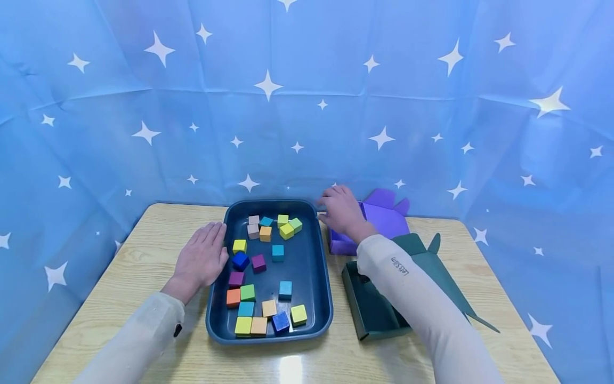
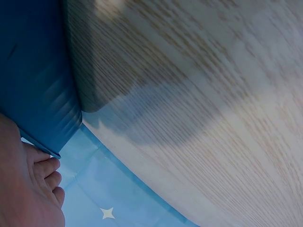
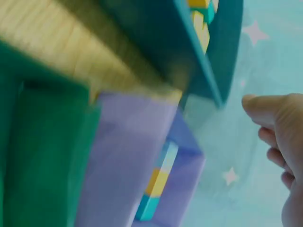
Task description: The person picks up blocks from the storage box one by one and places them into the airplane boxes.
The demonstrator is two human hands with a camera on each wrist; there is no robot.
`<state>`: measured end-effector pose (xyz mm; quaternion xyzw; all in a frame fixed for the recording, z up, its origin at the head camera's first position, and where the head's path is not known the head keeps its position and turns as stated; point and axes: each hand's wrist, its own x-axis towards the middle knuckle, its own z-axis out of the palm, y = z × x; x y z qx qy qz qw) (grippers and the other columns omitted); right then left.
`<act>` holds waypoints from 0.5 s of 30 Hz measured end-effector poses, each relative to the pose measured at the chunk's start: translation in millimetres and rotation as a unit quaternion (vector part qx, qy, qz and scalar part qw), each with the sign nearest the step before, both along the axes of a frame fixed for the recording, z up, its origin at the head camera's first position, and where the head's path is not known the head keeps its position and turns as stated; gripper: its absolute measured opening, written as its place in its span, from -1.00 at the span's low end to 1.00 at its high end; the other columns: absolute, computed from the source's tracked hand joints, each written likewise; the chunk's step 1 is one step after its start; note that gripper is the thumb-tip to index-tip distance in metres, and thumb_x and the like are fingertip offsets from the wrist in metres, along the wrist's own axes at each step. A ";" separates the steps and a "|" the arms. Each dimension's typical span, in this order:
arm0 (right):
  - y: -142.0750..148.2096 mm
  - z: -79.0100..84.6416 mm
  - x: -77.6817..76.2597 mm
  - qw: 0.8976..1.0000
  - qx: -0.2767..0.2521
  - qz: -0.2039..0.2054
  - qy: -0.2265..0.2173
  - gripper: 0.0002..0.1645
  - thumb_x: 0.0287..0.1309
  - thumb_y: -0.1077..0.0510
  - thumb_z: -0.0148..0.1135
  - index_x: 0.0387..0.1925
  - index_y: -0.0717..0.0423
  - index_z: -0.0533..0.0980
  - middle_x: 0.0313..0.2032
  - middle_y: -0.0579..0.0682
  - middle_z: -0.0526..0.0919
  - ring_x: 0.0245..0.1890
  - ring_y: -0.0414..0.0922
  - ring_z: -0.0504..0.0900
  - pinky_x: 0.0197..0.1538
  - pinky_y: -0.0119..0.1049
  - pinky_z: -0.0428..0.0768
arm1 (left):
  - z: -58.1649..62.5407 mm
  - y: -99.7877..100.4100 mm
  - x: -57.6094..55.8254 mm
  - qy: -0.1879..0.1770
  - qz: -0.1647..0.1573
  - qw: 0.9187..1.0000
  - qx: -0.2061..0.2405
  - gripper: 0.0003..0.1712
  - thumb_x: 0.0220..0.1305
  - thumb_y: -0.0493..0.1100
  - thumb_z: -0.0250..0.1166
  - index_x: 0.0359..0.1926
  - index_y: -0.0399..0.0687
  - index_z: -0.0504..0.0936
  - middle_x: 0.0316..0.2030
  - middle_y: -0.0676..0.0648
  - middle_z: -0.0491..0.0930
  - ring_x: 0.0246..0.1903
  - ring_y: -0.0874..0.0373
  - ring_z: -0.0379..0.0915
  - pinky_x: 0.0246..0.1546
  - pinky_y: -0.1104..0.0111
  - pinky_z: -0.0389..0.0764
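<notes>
A dark blue tray [image 1: 305, 266] holds several coloured wooden cubes, among them a purple cube [image 1: 258, 263] and a teal cube [image 1: 278, 253]. Against the tray's left rim lies my left hand [image 1: 203, 255], fingers straight; it grips nothing. My right hand [image 1: 341, 210] hovers over the gap between the tray's far right corner and a purple box [image 1: 342, 247]. Its fingers are loosely bent, and the right wrist view shows nothing between thumb and fingers. Inside that box, a yellow cube [image 3: 156, 182] sits in a row between a light blue cube [image 3: 168, 157] and a teal one.
A dark green box [image 1: 354, 306] with its lid [image 1: 443, 277] folded back stands right of the tray, under my right forearm. The purple box's lid [image 1: 388, 217] is up too. A blue star-printed curtain [image 1: 307, 117] hangs behind the wooden table [image 1: 158, 234].
</notes>
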<state>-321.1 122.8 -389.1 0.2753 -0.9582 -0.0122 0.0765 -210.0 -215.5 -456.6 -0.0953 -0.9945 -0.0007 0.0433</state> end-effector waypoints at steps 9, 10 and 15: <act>-43.9 -11.7 28.5 0.997 -0.007 0.074 -0.003 -0.60 0.16 -0.13 0.34 -0.01 -0.06 0.66 0.02 -0.06 0.63 0.14 -0.06 0.47 0.40 -0.09 0.30 | 1.5 -0.9 0.7 -0.002 -0.002 1.000 -0.009 -0.22 0.43 0.06 -0.05 0.50 -0.26 0.01 0.49 -0.25 0.08 0.50 -0.19 -0.06 0.53 0.00 -0.01; -47.6 -14.0 30.5 0.997 -0.005 0.076 -0.007 -0.58 0.16 -0.14 0.34 0.00 -0.07 0.66 0.02 -0.07 0.62 0.14 -0.07 0.46 0.40 -0.11 0.30 | 1.6 -1.0 0.8 -0.003 -0.002 1.000 -0.008 -0.22 0.43 0.06 -0.05 0.50 -0.25 0.01 0.49 -0.25 0.07 0.50 -0.19 -0.06 0.52 0.00 -0.01; -58.8 -22.0 37.6 0.997 -0.004 0.071 -0.024 -0.56 0.13 -0.17 0.35 0.01 -0.11 0.66 0.03 -0.09 0.62 0.13 -0.09 0.46 0.38 -0.13 0.31 | 2.0 0.6 -2.1 -0.006 -0.009 1.000 -0.010 -0.22 0.44 0.06 -0.06 0.51 -0.24 -0.01 0.50 -0.24 0.05 0.51 -0.18 -0.09 0.53 0.01 -0.02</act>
